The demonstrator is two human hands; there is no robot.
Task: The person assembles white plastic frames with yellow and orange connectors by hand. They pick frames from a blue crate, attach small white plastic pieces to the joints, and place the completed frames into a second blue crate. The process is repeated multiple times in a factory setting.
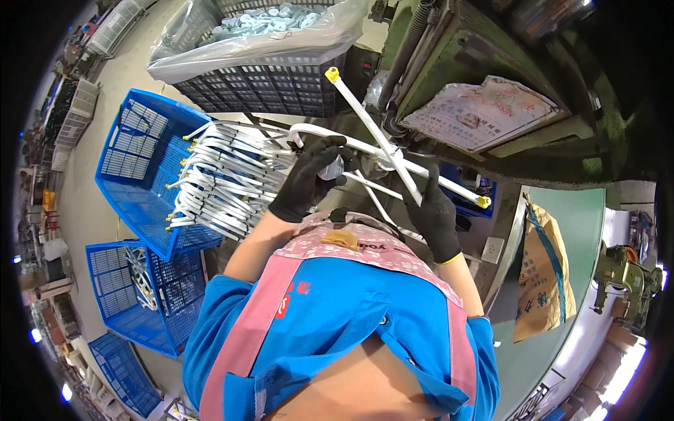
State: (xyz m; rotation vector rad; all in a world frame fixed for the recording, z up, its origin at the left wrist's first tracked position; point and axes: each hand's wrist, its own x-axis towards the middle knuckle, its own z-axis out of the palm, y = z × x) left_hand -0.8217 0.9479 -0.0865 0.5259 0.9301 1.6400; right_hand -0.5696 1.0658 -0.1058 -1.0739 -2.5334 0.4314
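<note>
A white tubular frame (370, 121) with crossed bars lies in front of me, below the green machine. Yellow caps sit on two of its visible tube ends. My right hand (435, 219), in a black glove, is closed around the lower end of the slanting bar. In my left hand (307, 181), also black-gloved, is a small pale grey plastic piece (332, 168), gripped between thumb and fingers beside the curved end of the tube. More white tubes show between my hands, partly hidden by my apron.
Several white frames (225, 175) are stacked on my left, against a blue crate (123, 179). A plastic-lined black crate (281, 88) of pale plastic pieces stands ahead. The green machine (449, 63) overhangs the front right. A sack (547, 274) lies on the green surface (484, 354).
</note>
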